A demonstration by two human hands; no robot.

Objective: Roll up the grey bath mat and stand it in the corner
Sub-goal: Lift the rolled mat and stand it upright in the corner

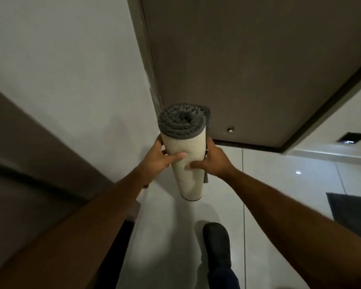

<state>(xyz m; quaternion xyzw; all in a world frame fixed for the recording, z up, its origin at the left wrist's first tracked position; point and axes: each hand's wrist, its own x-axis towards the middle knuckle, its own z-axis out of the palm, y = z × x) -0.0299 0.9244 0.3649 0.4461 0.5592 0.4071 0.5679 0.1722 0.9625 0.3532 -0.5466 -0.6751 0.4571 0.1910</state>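
Down at six o'clock, a dark shoe [216, 243] is standing on the white floor [167, 236]. Further up, the left hand [157, 159] and right hand [214, 161] are wrapping their fingers around the rolled bath mat [184, 155], maybe just above the floor, near the brown door [248, 59] at twelve o'clock.

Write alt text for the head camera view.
Both hands, left hand and right hand, hold a rolled grey bath mat upright, cream backing outward, near the corner where a white wall meets a brown door. Below, a dark shoe stands on pale floor tiles.
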